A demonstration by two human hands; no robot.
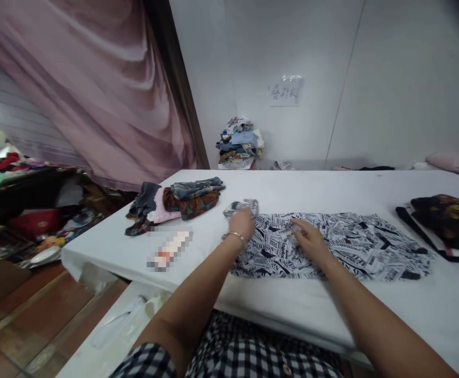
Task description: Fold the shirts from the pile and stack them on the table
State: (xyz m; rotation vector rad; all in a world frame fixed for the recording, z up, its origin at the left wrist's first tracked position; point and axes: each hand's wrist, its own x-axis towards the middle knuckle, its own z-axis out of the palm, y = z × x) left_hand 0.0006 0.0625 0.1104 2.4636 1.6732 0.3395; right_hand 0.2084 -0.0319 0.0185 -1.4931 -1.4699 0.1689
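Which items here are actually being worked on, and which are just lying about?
In hand:
- black-and-white printed garment
- left hand, gripping its corner
- right hand, pressing on it

Lying about:
- small clothes pile
- dark folded garment
- far clothes heap

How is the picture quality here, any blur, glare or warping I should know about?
Head view: light is soft and even on the white table, with no hard shadows; a bright glare spot sits at the far left edge. Straight lines bow toward the corners, and the top right corner darkens. The left hand, gripping a corner of the newsprint-patterned cloth, is slightly motion-blurred. One item on the table is pixelated.
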